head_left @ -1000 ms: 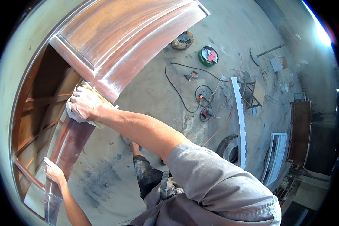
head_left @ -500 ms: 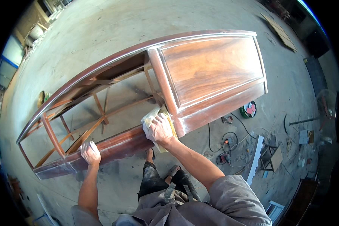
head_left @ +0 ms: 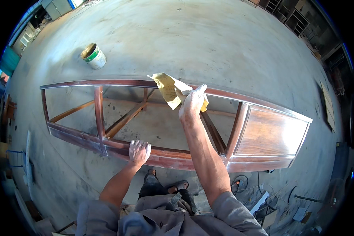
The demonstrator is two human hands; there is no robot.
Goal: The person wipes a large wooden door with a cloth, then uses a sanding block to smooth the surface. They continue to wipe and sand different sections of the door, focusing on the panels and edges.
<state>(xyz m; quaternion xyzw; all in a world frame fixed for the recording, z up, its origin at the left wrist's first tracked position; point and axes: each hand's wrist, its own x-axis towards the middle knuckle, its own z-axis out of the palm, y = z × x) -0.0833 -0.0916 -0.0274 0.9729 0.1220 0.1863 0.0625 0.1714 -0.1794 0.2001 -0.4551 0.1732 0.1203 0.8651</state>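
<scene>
A long reddish-brown wooden furniture frame stretches across in front of me, with open bays and a solid panel at its right end. My left hand is closed over the near rail, its fingers dusted white. My right hand reaches across the open middle bay to the far rail. It grips a creased yellowish sheet of sandpaper, pale on its back. The sheet's loose end flaps out to the left, over the far rail. The right fingertips are partly hidden by the hand.
Beyond the frame, a white and green bucket stands on the concrete floor. Cables, a white board and a small wooden piece lie at the lower right. A flat panel lies farther right. My feet are below the near rail.
My view has turned, so the frame now lies more level. My right hand has moved with the sandpaper from near the panel's post to the far rail. The left hand still holds the near rail.
</scene>
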